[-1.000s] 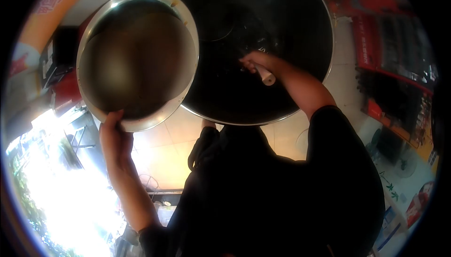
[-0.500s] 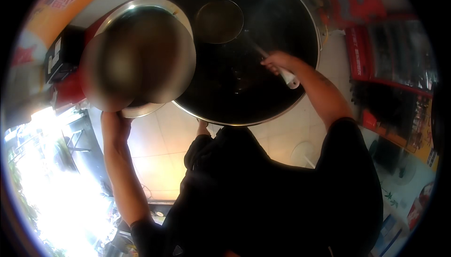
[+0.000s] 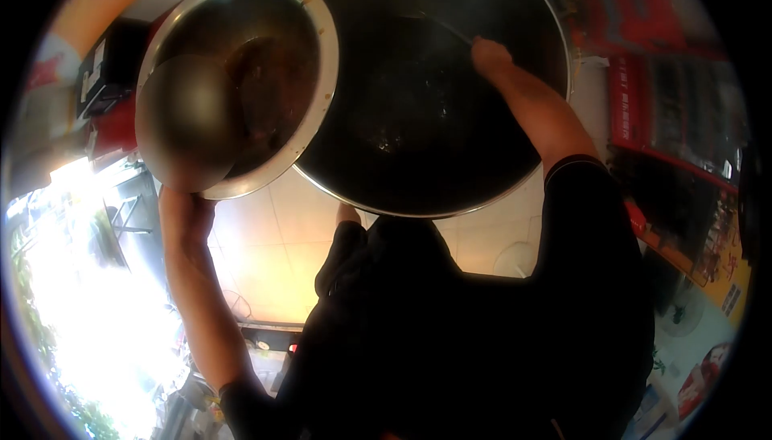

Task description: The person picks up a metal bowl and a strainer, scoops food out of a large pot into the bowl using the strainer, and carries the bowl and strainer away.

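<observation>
A metal basin with a wide shiny rim is held tilted at the left, dark brown liquid or food inside. My left hand grips its near edge from below; most of its fingers are hidden, and a blurred round patch covers part of the basin. Beside it, the rim overlapping, is a large round pot with dark contents, glints and faint steam. Over the pot's right side my right hand is closed around the handle of a ladle. The ladle's head is lost in the dark contents.
A red stool-like object stands at the far right, with a red-edged case nearer. A black box is at the left. Pale floor tiles show below the pot, and bright light enters at the lower left.
The basin has tipped toward me, showing more of its inside. My right hand has moved up and slightly right with the ladle, whose round head no longer shows clearly.
</observation>
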